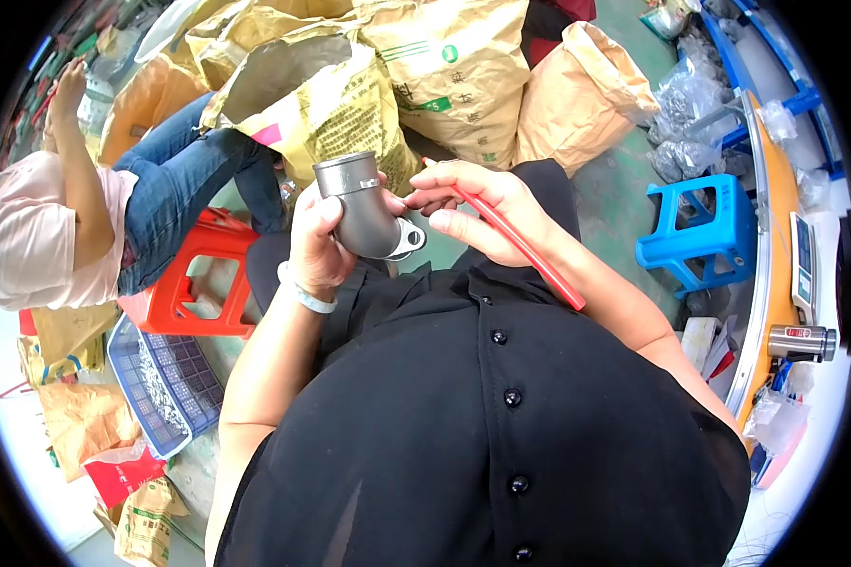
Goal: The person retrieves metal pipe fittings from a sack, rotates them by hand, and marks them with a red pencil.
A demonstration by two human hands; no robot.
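Observation:
A dark grey pipe elbow (364, 213) is gripped in my left hand (317, 236), its round mouth facing up and its flange with a hole pointing to the right. A pale band circles my left wrist. Between the fingers of my right hand (492, 208) lies a long, slim red stick like a pencil (515, 236), slanting back over the wrist. Its front end shows by the index finger. The right fingertips are right beside the elbow's side, above the flange. Both hands are over my lap, in front of my black shirt.
Large paper sacks (321, 113) stand ahead. At left, a person in jeans (175, 180) sits by a red stool (199, 283), with a blue basket (161, 387) nearby. A blue stool (700, 227) and a bench with a metal flask (799, 342) are at right.

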